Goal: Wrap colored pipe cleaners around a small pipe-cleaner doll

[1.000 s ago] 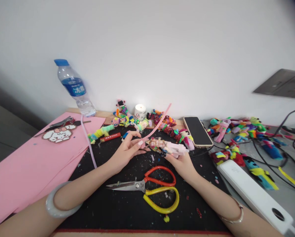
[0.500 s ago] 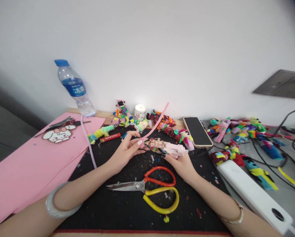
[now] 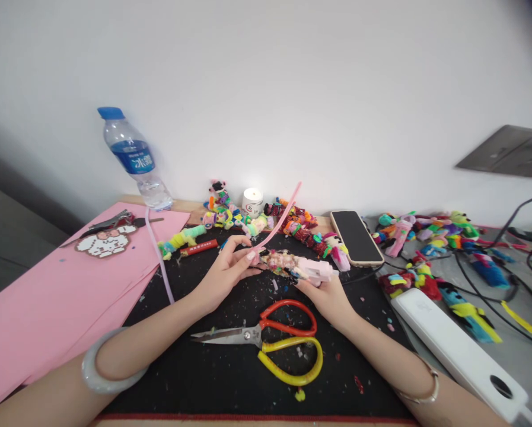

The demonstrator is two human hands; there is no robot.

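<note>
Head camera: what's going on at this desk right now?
A person sits at a craft-strewn black mat. The left hand pinches a pink pipe cleaner where it meets the tip of a decorated pink glue gun, which the right hand grips from below. The pipe cleaner's free end slants up toward the wall. Red-and-yellow scissors lie untouched just in front of the hands.

Left hand [image 3: 223, 271] pinches pink pipe cleaner [image 3: 277, 224] at the glue gun [image 3: 299, 266] tip; right hand [image 3: 325, 293] grips the gun. Scissors [image 3: 266, 341] just below on black mat [image 3: 230, 367].
</note>
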